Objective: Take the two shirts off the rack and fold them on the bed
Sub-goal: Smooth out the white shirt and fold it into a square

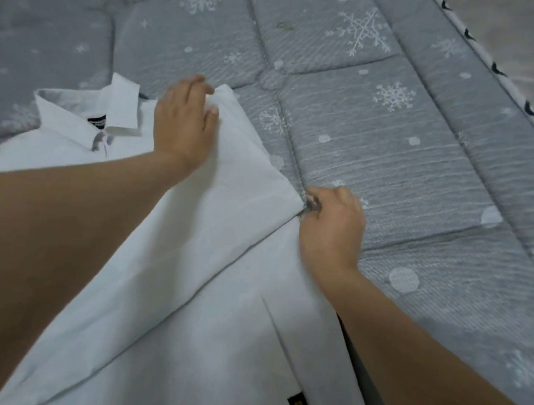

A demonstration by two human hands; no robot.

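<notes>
**A:** What am I looking at, biggest thing first?

**B:** I see the bed point(384, 146) filling the upper and right of the frame: a grey quilted cover, stitched into puffy squares, printed with white snowflakes and dots. On it, from the left edge down to the bottom centre, lies a white collared shirt point(192, 337), thin woven cloth, smooth with soft creases. Its collar point(110, 109) sits at upper left with a dark label inside, and a small black tag point(296, 404) shows at the bottom.

**A:** Which step is this?

**B:** I judge it's the sleeve fold. The sleeve point(240, 158) lies angled across the body at centre frame. I see only this one shirt.

**A:** And the hands?

**B:** My left hand point(183, 122) pinches the shoulder corner between curled fingers and thumb. My right hand point(329, 226), right of centre, has its fingers curled, pinching the sleeve's lower corner.

**A:** Next?

**B:** I'd say pulling that edge straight and pressing it flat; the cloth is limp, so both corners need holding.
</notes>
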